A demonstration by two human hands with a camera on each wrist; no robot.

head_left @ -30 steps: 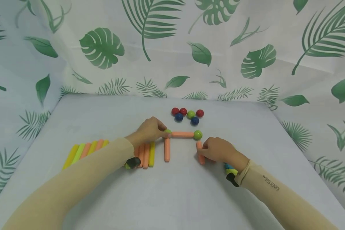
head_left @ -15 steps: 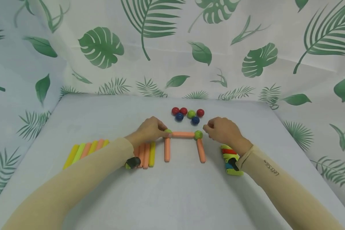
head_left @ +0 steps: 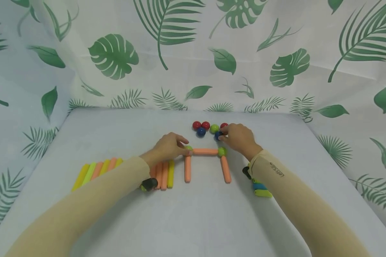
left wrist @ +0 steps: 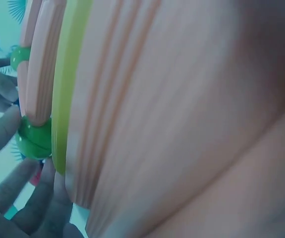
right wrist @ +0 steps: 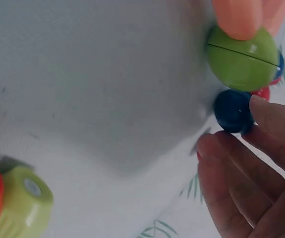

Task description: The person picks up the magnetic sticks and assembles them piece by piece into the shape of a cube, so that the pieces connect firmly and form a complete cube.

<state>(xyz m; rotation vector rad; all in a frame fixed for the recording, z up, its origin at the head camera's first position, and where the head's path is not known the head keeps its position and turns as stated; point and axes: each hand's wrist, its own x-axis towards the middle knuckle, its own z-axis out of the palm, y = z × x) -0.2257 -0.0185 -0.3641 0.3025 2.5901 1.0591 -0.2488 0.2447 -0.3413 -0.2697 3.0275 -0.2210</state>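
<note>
My left hand pinches a green ball at the left corner of a three-stick frame; the left wrist view shows fingertips around this green ball. An orange stick runs from it to a second green ball. One orange stick extends toward me from the left ball, and another orange stick from the right one. Just behind the frame, my right hand has thumb and fingers on a dark blue ball, the thumb overlapping its edge. A red ball sits partly behind these fingers.
Behind the frame are two red balls, another blue ball and a loose green ball. Yellow, green and orange sticks lie left, partly under my left sleeve. Short coloured pieces lie under my right forearm.
My right hand has let go of the right orange stick, which now meets the green ball. It has moved back to the blue ball. The left hand stays at its green ball.
</note>
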